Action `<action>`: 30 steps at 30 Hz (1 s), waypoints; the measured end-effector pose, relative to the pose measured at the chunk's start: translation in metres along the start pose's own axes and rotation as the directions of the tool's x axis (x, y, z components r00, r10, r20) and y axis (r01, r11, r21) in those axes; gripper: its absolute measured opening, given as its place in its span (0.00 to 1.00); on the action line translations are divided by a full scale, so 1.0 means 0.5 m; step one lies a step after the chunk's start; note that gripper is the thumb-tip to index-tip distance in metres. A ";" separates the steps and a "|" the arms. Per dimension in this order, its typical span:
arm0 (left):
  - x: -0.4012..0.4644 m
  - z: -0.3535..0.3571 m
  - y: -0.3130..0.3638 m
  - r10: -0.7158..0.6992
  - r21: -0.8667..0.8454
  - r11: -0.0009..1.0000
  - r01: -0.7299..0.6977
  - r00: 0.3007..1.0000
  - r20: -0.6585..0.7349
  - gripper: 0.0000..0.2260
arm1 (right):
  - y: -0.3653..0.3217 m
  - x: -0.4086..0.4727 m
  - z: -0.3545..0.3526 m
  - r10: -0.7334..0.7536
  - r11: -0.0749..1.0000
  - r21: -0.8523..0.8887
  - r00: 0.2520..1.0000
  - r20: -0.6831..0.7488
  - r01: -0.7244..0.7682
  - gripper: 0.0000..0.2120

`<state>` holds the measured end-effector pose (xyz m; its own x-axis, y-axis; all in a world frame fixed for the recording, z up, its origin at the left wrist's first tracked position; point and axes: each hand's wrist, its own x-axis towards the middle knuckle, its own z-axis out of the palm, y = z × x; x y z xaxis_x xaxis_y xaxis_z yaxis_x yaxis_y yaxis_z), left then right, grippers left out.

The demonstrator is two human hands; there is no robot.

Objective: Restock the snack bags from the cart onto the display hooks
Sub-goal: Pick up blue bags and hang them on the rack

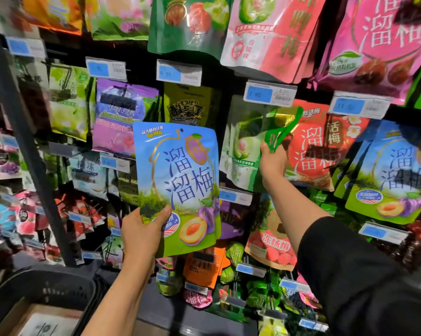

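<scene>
Dozens of snack bags are hanging across the display wall [229,76], rows of price tags between them. In front of it, a blue-and-green plum snack bag [178,187] is being held upright by the left hand [141,229], thumb pinching its lower left corner. To the right, a translucent green bag [250,146] is hanging behind the right hand [272,163], whose fingers are gripping what appears to be a green plastic hook tool [281,130], though blur is hiding its exact form. The right arm is reaching up, black sleeve pushed back. At lower left, the dark cart basket [59,284] is waiting. Hanging well likely means lining the bag's top hole squarely with its matching hook.
</scene>
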<state>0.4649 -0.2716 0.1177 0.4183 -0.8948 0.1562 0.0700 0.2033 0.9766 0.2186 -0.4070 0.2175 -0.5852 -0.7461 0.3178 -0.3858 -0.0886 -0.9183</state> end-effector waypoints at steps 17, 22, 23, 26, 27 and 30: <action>0.002 0.041 -0.014 -0.041 0.047 0.998 0.039 0.998 0.054 0.18 | 0.083 -0.127 0.053 0.079 0.965 0.208 0.937 0.340 -0.157 0.22; -0.018 0.109 -0.013 -0.060 0.011 0.998 0.059 0.974 0.219 0.09 | 0.096 -0.125 -0.044 0.121 0.861 0.333 0.791 0.599 -0.384 0.09; -0.024 0.126 -0.013 -0.064 0.013 0.998 0.063 0.967 0.248 0.07 | 0.100 -0.122 -0.070 0.106 0.857 0.362 0.814 0.571 -0.366 0.08; -0.048 0.184 -0.020 -0.046 0.017 0.999 0.043 0.937 0.347 0.03 | 0.120 -0.107 -0.151 0.097 0.837 0.448 0.891 0.444 -0.314 0.05; -0.057 0.201 -0.021 -0.042 0.011 0.999 0.041 0.926 0.375 0.03 | 0.123 -0.107 -0.176 0.094 0.837 0.461 0.908 0.408 -0.294 0.05; -0.099 0.275 -0.016 -0.019 0.007 1.000 0.018 0.865 0.502 0.04 | 0.145 -0.100 -0.271 0.108 0.871 0.445 0.966 0.236 -0.206 0.07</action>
<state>0.3189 -0.2835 0.1226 -0.0945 -0.9771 0.1906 0.0713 0.1843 0.9803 0.1231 -0.2867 0.1671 -0.4384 -0.8859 0.1519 0.1021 -0.2169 -0.9708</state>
